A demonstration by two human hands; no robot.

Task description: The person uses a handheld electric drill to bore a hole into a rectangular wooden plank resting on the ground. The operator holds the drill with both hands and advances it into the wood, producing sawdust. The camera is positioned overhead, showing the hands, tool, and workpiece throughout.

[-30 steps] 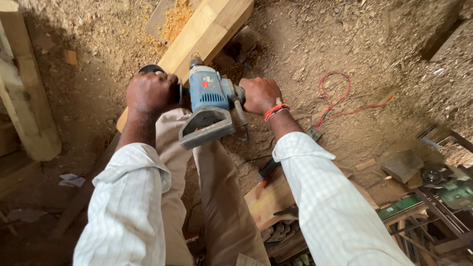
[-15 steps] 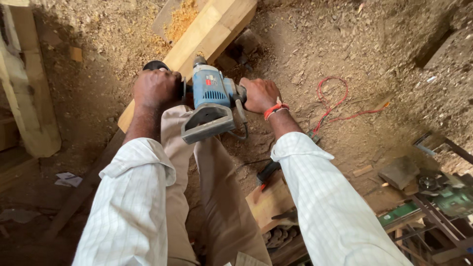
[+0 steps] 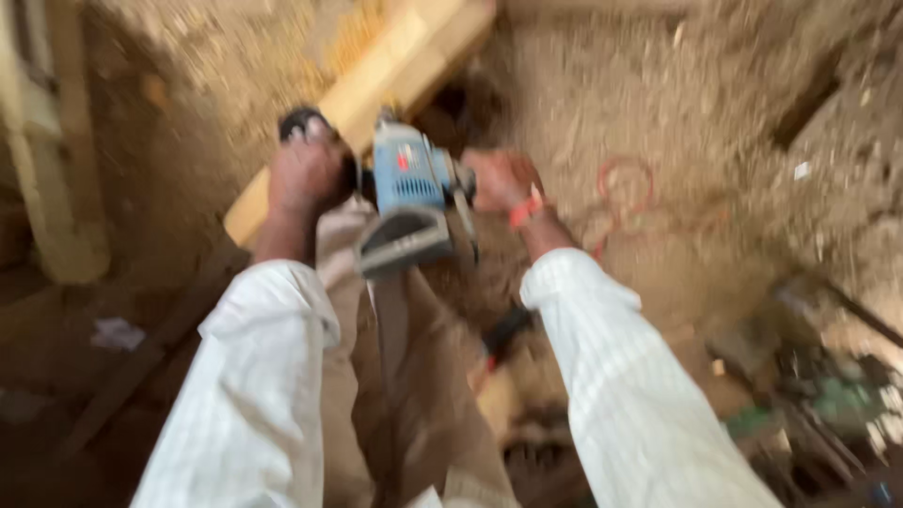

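Drill (image 3: 406,188) sits between my knees, long axis pointing down and away into the pale wooden beam (image 3: 376,85). My left hand (image 3: 306,174) closes its grip around the black side handle, my right hand (image 3: 500,179) around the other side.

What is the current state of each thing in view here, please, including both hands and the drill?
Left hand: closed on the black side handle.
Right hand: closed on the drill's other side.
Blue power drill: held between both hands, pointing down at the beam.
Wooden beam: lying on the sawdust-covered floor.
Red cord: looped loose on the floor.
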